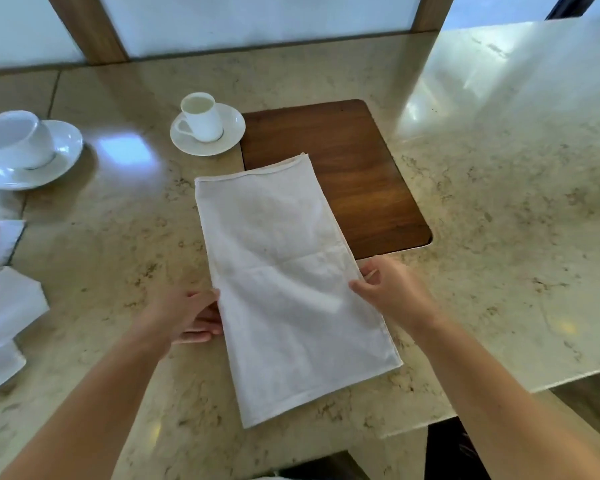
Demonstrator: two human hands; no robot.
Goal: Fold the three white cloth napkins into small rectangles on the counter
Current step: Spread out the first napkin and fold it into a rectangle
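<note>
- Lying at the far left edge of the counter [499,140] are more white cloths [4,306], crumpled in a heap.
- Behind them sits a big cup on a saucer [25,150].
- The left hand [184,315] pinches the left edge of the long white napkin [288,282], fingers tucked under it.
- A small cup and saucer [207,128] stand farther back.
- The napkin lies flat in the middle, its far corner on a brown wooden board [361,168].
- The right hand [392,289] pinches the napkin's right edge.
</note>
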